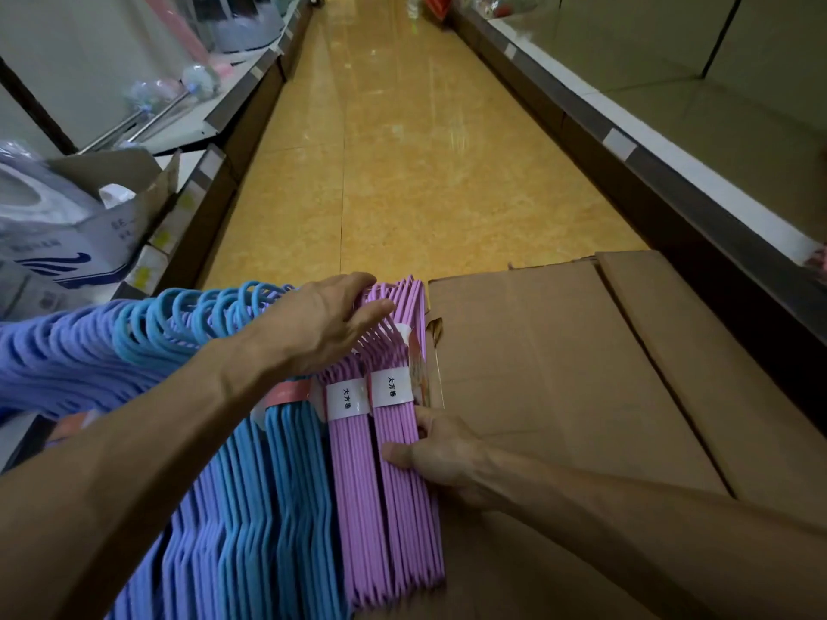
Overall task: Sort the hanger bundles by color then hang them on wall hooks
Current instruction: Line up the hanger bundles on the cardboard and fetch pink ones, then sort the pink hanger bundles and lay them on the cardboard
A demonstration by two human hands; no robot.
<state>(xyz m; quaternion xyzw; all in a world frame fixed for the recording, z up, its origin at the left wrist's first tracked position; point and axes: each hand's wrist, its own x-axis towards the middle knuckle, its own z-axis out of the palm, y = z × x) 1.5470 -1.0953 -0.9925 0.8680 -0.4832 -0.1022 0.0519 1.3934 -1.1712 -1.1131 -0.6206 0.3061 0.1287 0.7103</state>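
White bands (pixel 392 387) wrap two pink-purple hanger bundles (pixel 385 485) — each printed with three small Chinese characters, 大方 legible, the third unclear. The bundles stand on edge against a cardboard box (pixel 559 373), beside blue bundles (pixel 286 485) and periwinkle ones (pixel 58 351). The left hand (pixel 322 324) lies over the pink hooks, fingers nearly straight. The right hand (pixel 436 449) pinches the outermost bundle — thumb on top, fingers against its side.

Single head-worn wide-angle view, looking forward and down, close over the hangers (pixel 385 485) at lower centre, aisle floor (pixel 402 149) receding toward the top
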